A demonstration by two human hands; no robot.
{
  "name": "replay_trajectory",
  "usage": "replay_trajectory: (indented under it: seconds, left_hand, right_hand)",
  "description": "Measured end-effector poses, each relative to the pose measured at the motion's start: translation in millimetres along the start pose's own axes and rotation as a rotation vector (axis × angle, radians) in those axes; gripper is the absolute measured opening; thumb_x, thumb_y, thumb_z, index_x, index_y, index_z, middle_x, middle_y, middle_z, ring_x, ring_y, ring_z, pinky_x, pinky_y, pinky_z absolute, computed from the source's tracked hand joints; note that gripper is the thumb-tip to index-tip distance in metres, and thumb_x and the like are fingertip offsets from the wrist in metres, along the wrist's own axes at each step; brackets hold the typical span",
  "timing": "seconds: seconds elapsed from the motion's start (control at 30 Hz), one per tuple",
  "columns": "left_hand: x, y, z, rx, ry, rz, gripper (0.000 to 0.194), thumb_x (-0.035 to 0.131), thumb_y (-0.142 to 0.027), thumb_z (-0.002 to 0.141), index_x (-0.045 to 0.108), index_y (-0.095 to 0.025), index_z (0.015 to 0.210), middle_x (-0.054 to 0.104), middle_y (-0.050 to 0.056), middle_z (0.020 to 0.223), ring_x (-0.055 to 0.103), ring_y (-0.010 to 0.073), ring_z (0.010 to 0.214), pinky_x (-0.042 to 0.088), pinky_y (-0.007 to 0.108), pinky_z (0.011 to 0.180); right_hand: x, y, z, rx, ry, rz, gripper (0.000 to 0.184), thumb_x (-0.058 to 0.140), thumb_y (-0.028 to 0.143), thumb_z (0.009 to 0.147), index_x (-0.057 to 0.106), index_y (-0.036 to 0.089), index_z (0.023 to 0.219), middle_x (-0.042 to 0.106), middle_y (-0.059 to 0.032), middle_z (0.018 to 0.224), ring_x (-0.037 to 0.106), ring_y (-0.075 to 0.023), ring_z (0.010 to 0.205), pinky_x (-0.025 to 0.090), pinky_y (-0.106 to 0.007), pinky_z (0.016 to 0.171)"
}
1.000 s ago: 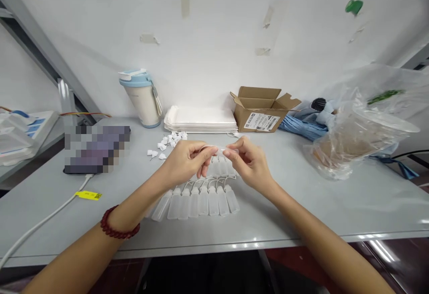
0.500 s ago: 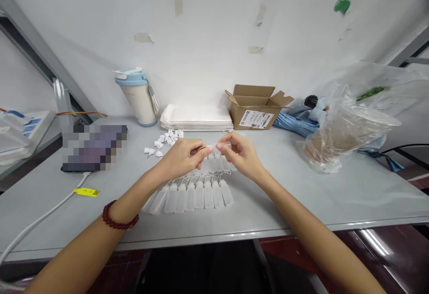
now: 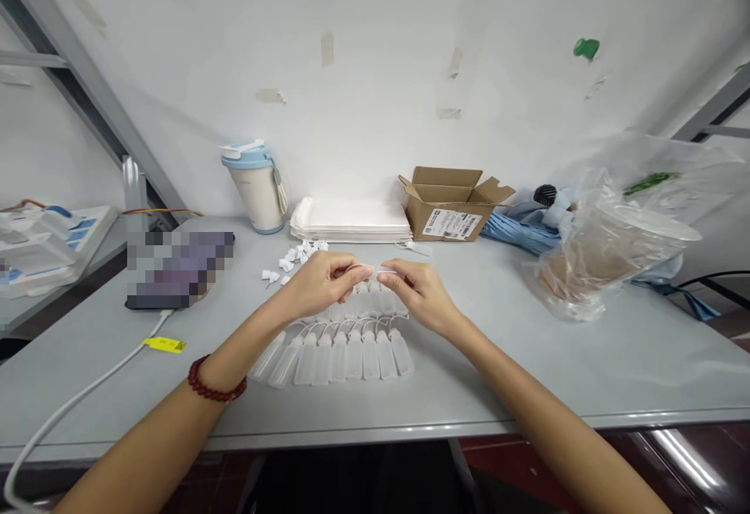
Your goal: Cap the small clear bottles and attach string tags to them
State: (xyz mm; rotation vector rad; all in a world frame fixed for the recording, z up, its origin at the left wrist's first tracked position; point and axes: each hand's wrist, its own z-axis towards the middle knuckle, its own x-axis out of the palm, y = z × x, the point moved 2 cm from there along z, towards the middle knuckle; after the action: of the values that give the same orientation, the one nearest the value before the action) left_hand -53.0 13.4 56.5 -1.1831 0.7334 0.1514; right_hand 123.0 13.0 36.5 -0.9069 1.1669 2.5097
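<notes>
My left hand [image 3: 322,286] is closed in a pinch, thumb against fingers, with a whitish bit at the fingertips too small to name. Close by on the right, my right hand [image 3: 425,295] pinches a small white piece [image 3: 385,270], its kind unclear. Both hands hover above translucent plastic bottles [image 3: 338,356] with thin white cords, laid side by side in a row. Behind that row lie more such bottles, partly hidden by my hands. Small white plastic pieces [image 3: 286,264] with thin tips are scattered left of my left hand.
At the back stand a cream tumbler [image 3: 258,194], a stack of white envelopes [image 3: 351,221] and an open cardboard box [image 3: 448,213]. A bagged container [image 3: 615,248] and blue folded fabric [image 3: 521,225] are on the right. A phone [image 3: 181,268] with a cable lies left.
The view has tilted upward slightly, so everything sits lower. My right hand's fingers have turned inward and lie flatter. A small corded bottle now shows on the table behind it.
</notes>
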Motion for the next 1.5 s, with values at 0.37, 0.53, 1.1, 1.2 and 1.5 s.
replay_trajectory:
  seconds: [0.37,0.53,1.1,1.2,1.5]
  left_hand:
    - [-69.1,52.6,2.9,-0.316,-0.058,0.491,0.020,0.054,-0.028,0.071,0.058,-0.017,0.055,0.057,0.002,0.044,0.052,0.0150,0.048,0.036,0.024,0.049]
    - [-74.5,60.0,-5.6,-0.521,0.099,0.301,0.020,0.059,-0.024,0.060,0.064,-0.016,0.077,0.063,0.002,0.054,0.059,0.0182,0.050,0.042,0.025,0.046]
    - [-65.4,75.1,2.4,-0.445,0.160,0.657,0.007,0.048,-0.016,0.057,0.054,-0.019,0.053,0.059,0.003,0.045,0.059,0.0196,0.055,0.037,0.025,0.051]
    - [-65.1,72.8,5.3,-0.408,0.073,0.706,0.013,0.049,-0.022,0.060,0.060,-0.017,0.064,0.063,0.004,0.053,0.060,0.0203,0.058,0.035,0.026,0.052]
    - [-45.4,60.1,10.2,-0.271,-0.148,0.703,0.026,0.046,-0.026,0.069,0.062,-0.016,0.086,0.068,0.007,0.077,0.063,0.0232,0.071,0.037,0.027,0.057]
  right_hand:
    - [-24.1,-63.0,6.5,0.138,-0.335,-0.304,0.037,0.039,0.042,0.092,0.062,0.014,0.097,0.066,-0.0082,0.082,0.056,-0.0182,0.070,0.042,-0.029,0.067]
    - [-27.2,-98.1,6.5,0.240,-0.253,-0.435,0.032,0.038,0.027,0.091,0.062,0.013,0.106,0.066,-0.0126,0.100,0.058,-0.0218,0.088,0.043,-0.033,0.076]
    - [-16.5,-116.2,9.2,0.308,-0.083,-0.599,0.028,0.052,0.019,0.085,0.065,0.010,0.107,0.065,-0.0139,0.098,0.059,-0.0244,0.091,0.044,-0.032,0.079]
    - [-16.7,-119.0,9.1,0.323,-0.108,-0.605,0.025,0.054,0.018,0.084,0.067,0.011,0.104,0.065,-0.0136,0.099,0.057,-0.0252,0.097,0.043,-0.032,0.081]
    - [-19.8,-122.6,7.8,0.355,-0.186,-0.590,0.022,0.059,0.016,0.079,0.067,0.012,0.099,0.063,-0.0134,0.103,0.056,-0.0241,0.099,0.044,-0.030,0.080]
